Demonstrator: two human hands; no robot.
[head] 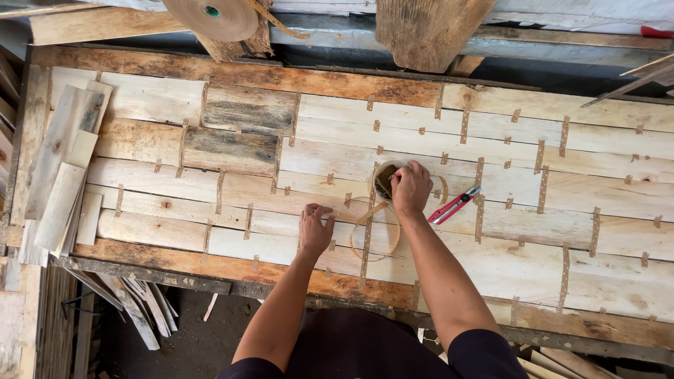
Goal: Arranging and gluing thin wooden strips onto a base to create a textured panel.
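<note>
Soft, even daylight lay over the pale veneer sheet (435, 147), bright but never harsh, with no glare off the wood. Shadows were faint: only a thin, soft edge under the left hand (314, 230) and beside the right hand (411, 188), so the light seemed to come from above and spread wide. The lower left corner fell dim, the floor (189, 344) there nearly lost in gloom. The dark shirt (365, 347) at the bottom showed almost no detail. Focus held sharp across the middle; grain and tape strips read cleanly. Toward the edges the board lines bowed slightly, a wide-lens curve, and the tape roll (214, 15) up top looked a touch soft.
</note>
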